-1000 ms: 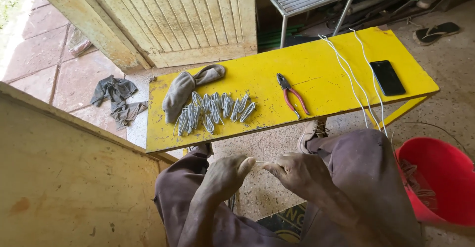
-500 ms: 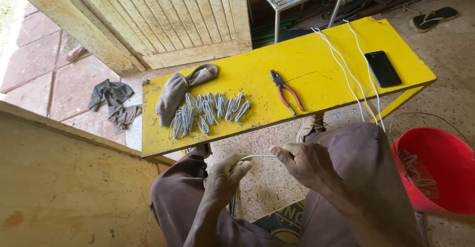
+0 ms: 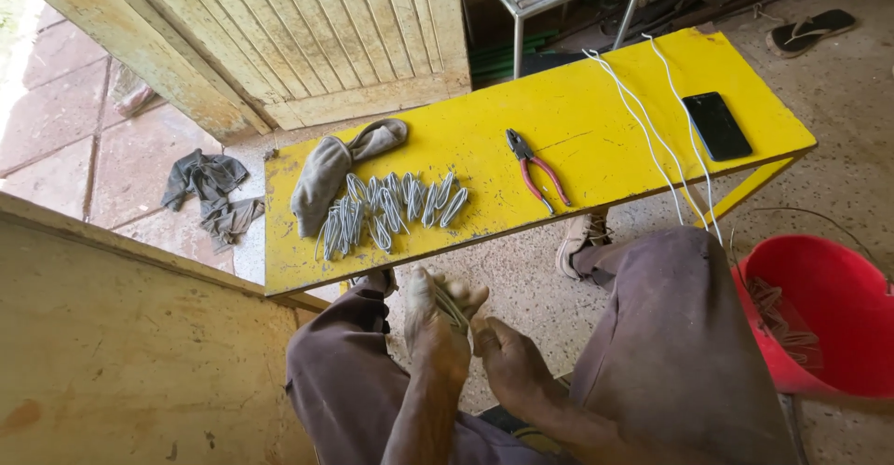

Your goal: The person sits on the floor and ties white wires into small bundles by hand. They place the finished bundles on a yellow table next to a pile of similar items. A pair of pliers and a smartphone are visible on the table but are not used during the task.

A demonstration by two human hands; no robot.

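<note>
A seated person is gripping a small loop of pale wire (image 3: 454,309) between both hands just below the near edge of a long yellow-painted bench (image 3: 596,102): the left hand (image 3: 434,318) is closing its fingers around the coil, while the right hand (image 3: 507,361) is pinching it from the side, thumb pressing toward the left palm. Directly above the hands, on the bench's left half, a row of bent grey wire bundles (image 3: 391,206) is lying beside a crumpled grey cloth glove (image 3: 333,167). Near the bench's middle, red-handled pliers (image 3: 533,167) are resting with the handles spread. Toward the bench's right end, two long white wires (image 3: 652,125) are trailing over the near edge onto the person's knee, next to a black smartphone (image 3: 716,125) lying face up. Beyond the bench's right end a red plastic bucket (image 3: 819,316) is standing on the concrete floor; off its left end, dark rags (image 3: 212,190) are lying on the paving stones.
</note>
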